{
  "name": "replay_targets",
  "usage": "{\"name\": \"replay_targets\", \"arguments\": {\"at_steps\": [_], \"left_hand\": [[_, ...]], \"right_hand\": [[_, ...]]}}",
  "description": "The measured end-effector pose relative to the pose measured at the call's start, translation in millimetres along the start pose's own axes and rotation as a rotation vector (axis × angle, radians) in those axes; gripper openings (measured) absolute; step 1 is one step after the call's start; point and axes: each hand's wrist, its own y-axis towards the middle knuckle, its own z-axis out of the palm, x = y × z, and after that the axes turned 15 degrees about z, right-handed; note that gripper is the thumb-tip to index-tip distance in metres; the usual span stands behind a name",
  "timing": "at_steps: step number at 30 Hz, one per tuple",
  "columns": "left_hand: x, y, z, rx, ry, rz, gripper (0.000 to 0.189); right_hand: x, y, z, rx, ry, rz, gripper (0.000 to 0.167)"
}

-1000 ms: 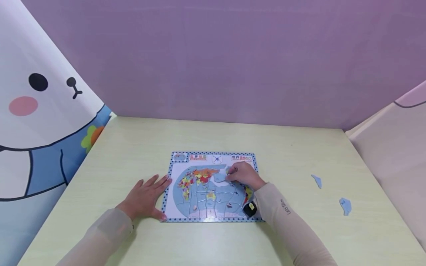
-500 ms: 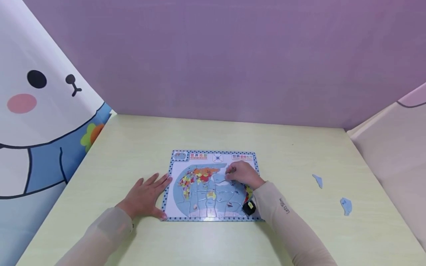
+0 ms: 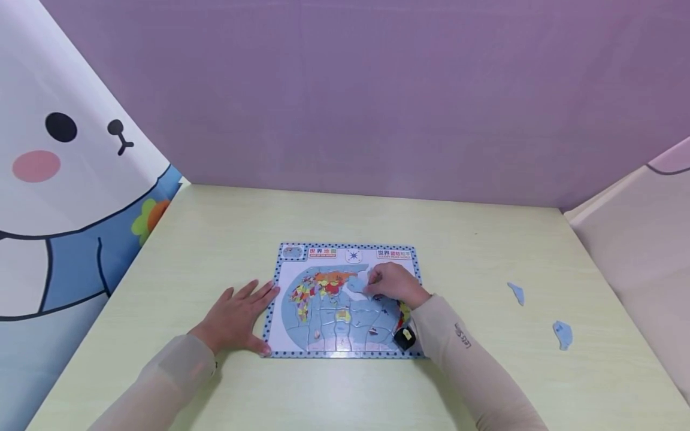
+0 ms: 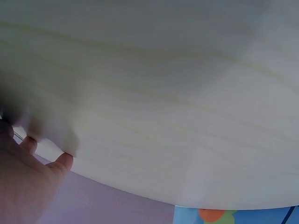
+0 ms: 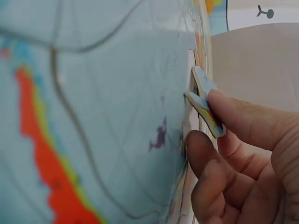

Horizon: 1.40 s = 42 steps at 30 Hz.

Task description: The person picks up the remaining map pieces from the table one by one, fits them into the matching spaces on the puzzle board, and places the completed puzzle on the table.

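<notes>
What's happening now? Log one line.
left hand: touches left edge of puzzle board; right hand: pinches map piece over board; two loose pieces: on table, right of board

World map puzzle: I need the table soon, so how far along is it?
Done, it seems: most of the visible map on the puzzle board. In hand: the right hand pinches a blue piece by a white gap in the map's upper part. Remaining to place: that one, plus a narrow loose piece and a wider one on the table. The hand hides some of the map.
</notes>
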Motion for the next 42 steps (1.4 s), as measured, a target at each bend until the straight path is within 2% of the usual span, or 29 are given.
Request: {"name": "replay_targets", "arguments": {"at_steps": [14, 22, 26, 31, 38, 42], "left_hand": [[-0.3, -0.2, -1.5, 0.004, 0.007, -0.002, 0.113], [-0.7, -1.1, -0.3, -0.02, 0.002, 0.015, 0.112], [-0.4, -1.8, -0.3, -0.031, 0.012, 0.021, 0.112], [-1.7, -1.2, -2.8, -0.021, 0.021, 0.02, 0.112], [-1.3, -1.6, -4.5, -0.016, 0.015, 0.007, 0.113], [-0.7, -1.0, -2.2, -0.014, 0.009, 0.009, 0.113]], "right_hand": [[11.1, 0.5, 3.6, 0.05, 0.004, -0.019, 0.013], [19.9, 2.1, 8.1, 0.037, -0.013, 0.009, 0.016], [21.6, 1.3, 6.5, 0.028, -0.013, 0.008, 0.011], [11.9, 0.5, -0.9, 0.013, 0.035, -0.001, 0.009], [-8.9, -1.3, -19.1, -0.017, 0.108, -0.017, 0.016], [-22.9, -3.8, -33.6, -0.033, 0.156, 0.0, 0.023]]}}
